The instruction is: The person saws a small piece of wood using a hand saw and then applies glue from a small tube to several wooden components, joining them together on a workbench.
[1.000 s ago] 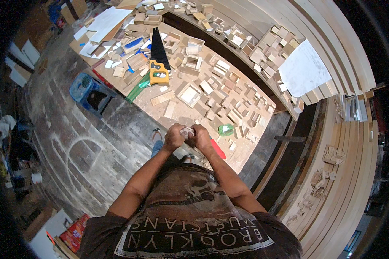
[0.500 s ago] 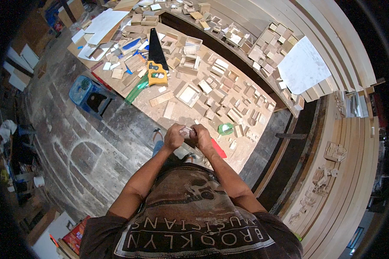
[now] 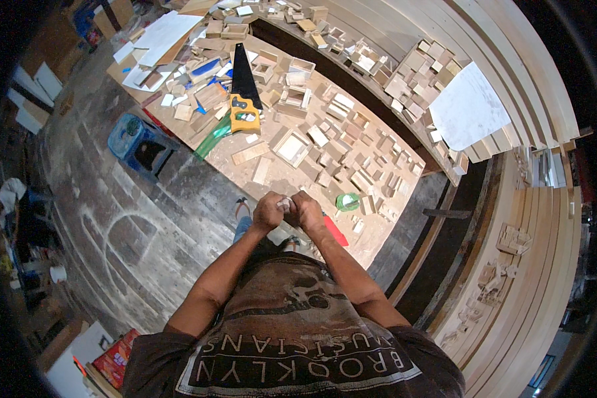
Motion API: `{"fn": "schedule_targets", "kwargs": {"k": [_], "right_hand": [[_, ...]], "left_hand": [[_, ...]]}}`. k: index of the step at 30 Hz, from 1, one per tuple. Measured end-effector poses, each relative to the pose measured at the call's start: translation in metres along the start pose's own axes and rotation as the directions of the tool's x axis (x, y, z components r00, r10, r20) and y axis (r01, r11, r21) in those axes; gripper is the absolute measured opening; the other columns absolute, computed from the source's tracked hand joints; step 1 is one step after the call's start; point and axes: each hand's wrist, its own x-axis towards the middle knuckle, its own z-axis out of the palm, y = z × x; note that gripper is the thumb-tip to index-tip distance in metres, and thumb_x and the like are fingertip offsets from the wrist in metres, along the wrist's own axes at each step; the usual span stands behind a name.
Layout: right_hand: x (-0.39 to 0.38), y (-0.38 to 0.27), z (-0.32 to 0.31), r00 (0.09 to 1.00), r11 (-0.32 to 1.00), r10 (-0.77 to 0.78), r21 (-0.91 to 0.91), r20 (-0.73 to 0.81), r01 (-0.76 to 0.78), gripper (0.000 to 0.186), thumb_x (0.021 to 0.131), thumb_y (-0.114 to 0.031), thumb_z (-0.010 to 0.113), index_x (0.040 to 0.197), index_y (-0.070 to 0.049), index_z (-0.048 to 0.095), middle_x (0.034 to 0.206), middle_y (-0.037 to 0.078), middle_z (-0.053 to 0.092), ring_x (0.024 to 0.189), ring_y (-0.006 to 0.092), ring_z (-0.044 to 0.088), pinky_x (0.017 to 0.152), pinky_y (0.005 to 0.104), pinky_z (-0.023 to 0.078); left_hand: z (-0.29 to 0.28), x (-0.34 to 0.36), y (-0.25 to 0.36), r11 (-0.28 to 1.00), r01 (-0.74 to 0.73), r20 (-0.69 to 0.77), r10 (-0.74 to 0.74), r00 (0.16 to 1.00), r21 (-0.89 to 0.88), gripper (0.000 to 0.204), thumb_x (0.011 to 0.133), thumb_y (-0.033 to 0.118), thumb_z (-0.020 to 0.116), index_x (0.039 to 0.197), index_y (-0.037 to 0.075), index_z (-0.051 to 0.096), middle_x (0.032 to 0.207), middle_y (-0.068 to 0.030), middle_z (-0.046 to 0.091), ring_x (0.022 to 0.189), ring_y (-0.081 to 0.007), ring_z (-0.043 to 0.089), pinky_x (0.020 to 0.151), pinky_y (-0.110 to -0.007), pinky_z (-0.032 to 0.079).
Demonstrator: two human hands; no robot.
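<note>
My left hand (image 3: 268,212) and my right hand (image 3: 306,212) are held close together at the near edge of the plywood table (image 3: 385,239). Both are closed on a small light piece (image 3: 285,203), probably wood, partly hidden by my fingers. Beside my right hand lie a red flat sheet (image 3: 335,232) and a green round item (image 3: 347,201). Farther off, many small wooden blocks and open boxes (image 3: 290,147) cover the table, along with a handsaw (image 3: 244,113) with a yellow handle and black blade, resting near a green translucent piece (image 3: 211,142).
A blue plastic stool (image 3: 126,132) stands left of the table. White sheets (image 3: 159,40) lie on its far left end. A shelf holds block piles (image 3: 421,76) and a white board (image 3: 469,109). Long planks (image 3: 537,265) line the right. A foot (image 3: 241,211) shows below my hands.
My hands stay together around the small piece, with slight shifts of the fingers. The view has moved only slightly; the things on the table look unchanged.
</note>
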Motion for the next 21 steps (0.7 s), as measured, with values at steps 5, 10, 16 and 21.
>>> {"fn": "schedule_targets", "kwargs": {"k": [5, 10, 16, 21], "right_hand": [[0.002, -0.002, 0.003, 0.999, 0.999, -0.04, 0.0, -0.03, 0.04, 0.013, 0.083, -0.014, 0.066, 0.079, -0.002, 0.062, 0.079, 0.018, 0.06, 0.075, 0.039, 0.063, 0.065, 0.0463, 0.052], [0.004, 0.004, 0.007, 0.999, 0.999, -0.036, -0.006, -0.01, 0.036, 0.014, 0.084, -0.014, 0.064, 0.079, -0.002, 0.062, 0.08, 0.019, 0.061, 0.074, 0.0392, 0.063, 0.066, 0.0455, 0.053], [0.005, 0.004, 0.01, 0.999, 0.997, -0.027, -0.07, 0.023, 0.029, 0.013, 0.086, -0.014, 0.063, 0.085, -0.001, 0.064, 0.086, 0.019, 0.063, 0.078, 0.039, 0.065, 0.069, 0.0449, 0.054], [0.003, 0.011, 0.012, 0.999, 0.999, 0.013, -0.042, 0.041, -0.011, 0.016, 0.085, -0.016, 0.063, 0.089, 0.0, 0.063, 0.091, 0.022, 0.062, 0.084, 0.0406, 0.063, 0.074, 0.0468, 0.053]], "left_hand": [[0.0, -0.001, -0.003, 1.0, -0.015, 0.0, 0.015, 1.0, -0.024, 0.028, 0.074, 0.003, 0.062, 0.1, -0.004, 0.068, 0.093, -0.0235, 0.064, 0.088, -0.0429, 0.062, 0.079, -0.045, 0.051], [0.0, 0.002, -0.001, 1.0, -0.021, 0.027, 0.02, 0.999, 0.016, 0.028, 0.075, 0.005, 0.064, 0.102, -0.004, 0.068, 0.094, -0.0226, 0.063, 0.089, -0.0425, 0.062, 0.08, -0.046, 0.05], [0.001, -0.002, -0.004, 0.999, 0.016, 0.034, -0.017, 0.999, 0.048, 0.029, 0.078, 0.007, 0.067, 0.105, -0.003, 0.067, 0.099, -0.0213, 0.063, 0.094, -0.0416, 0.061, 0.084, -0.045, 0.05], [-0.001, 0.0, 0.003, 0.995, 0.072, 0.061, -0.076, 0.995, 0.072, 0.029, 0.078, 0.009, 0.07, 0.105, -0.001, 0.067, 0.101, -0.0206, 0.063, 0.097, -0.0408, 0.061, 0.086, -0.044, 0.049]]}}
